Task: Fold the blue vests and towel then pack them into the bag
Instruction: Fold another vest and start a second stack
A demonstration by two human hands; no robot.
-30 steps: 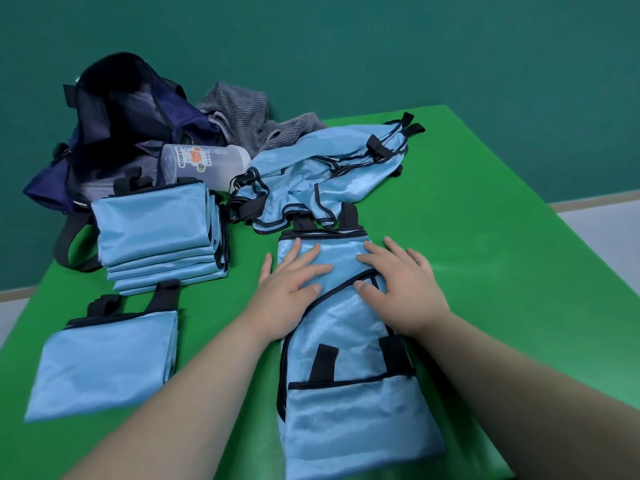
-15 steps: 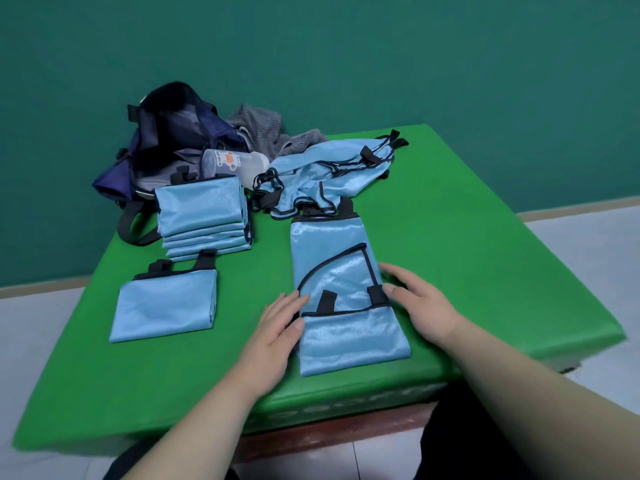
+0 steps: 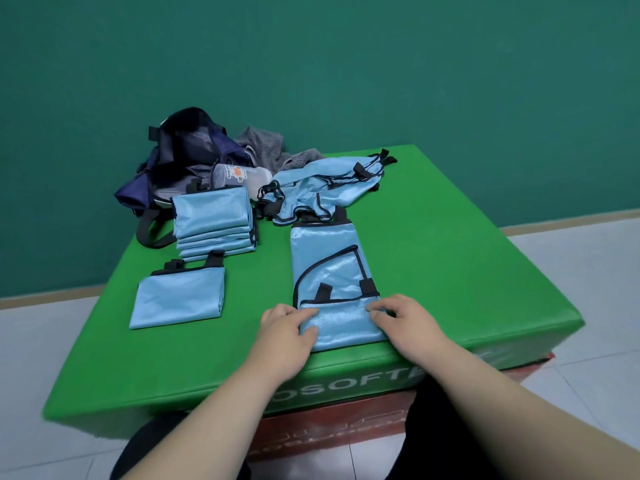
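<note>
Both forearms reach in from the near edge of the green padded block, bare and angled inward. The left hand sits knuckles-up, fingers and thumb curled and pinching the near left corner of the long half-folded shiny light-blue vest with black trim. The right hand mirrors it, fingers bent and nipping the near right corner. So both hands are closed on cloth, not spread flat.

That vest lies as a narrow strip at the block's near middle, running away from the near edge. It is slick and satiny, with a curved black binding and two short black tabs showing.

At the block's near left lies a single folded square blue vest, smooth, two black tabs at its far edge. Just beyond it sits a neat stack of folded blue vests, edges stepped.

At the block's far middle, a crumpled heap of unfolded blue vests with black straps. On the far left corner slumps an open navy fabric bag, a clear plastic bottle lying against it, and beside them a rumpled grey ribbed towel.
</note>
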